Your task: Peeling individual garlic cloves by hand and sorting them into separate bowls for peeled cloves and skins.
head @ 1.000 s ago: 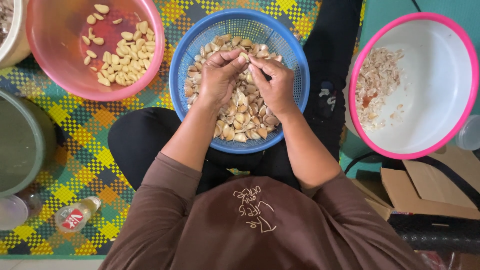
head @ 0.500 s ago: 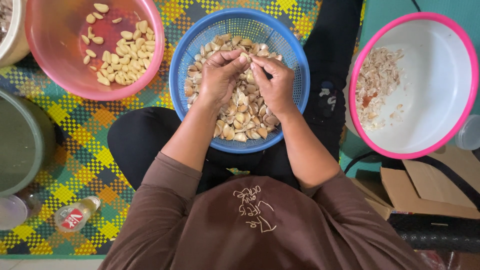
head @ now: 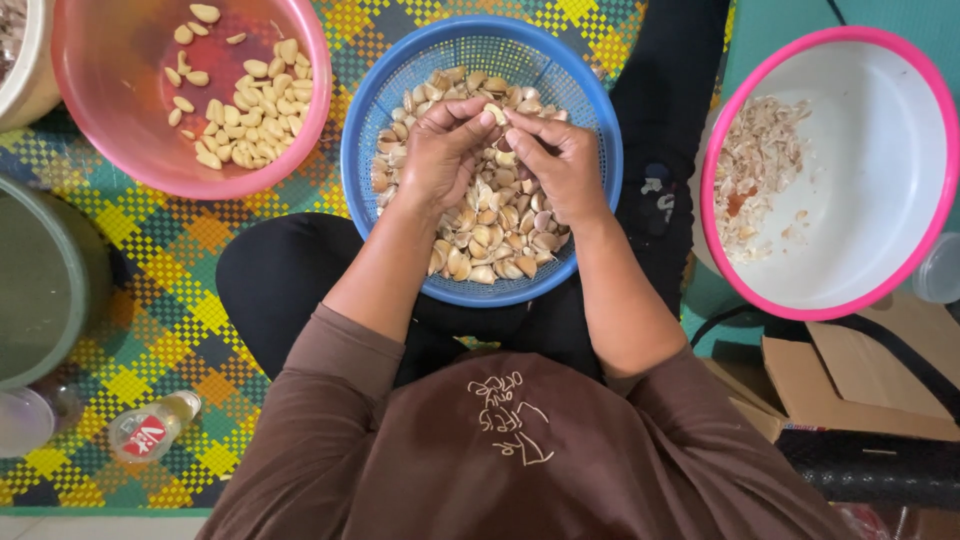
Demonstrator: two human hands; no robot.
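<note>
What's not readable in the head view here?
- Garlic clove pinched between left hand and right hand: fingertips cover most of it; peeled or not, unclear.
- Floor of the blue plastic mesh basket: hidden by hands and cloves.
- Cream tub and grey-green round container: cut off by left edge.
- Clear container: cut off by right edge.

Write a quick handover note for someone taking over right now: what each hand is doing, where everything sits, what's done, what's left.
Left hand and right hand: together pinching one garlic clove over the blue basket on the lap.
Done: peeled cloves lie in the pink bowl, on the left.
Skins are in the white bowl, on the right.
Left: the blue basket holds many unpeeled cloves.
</note>
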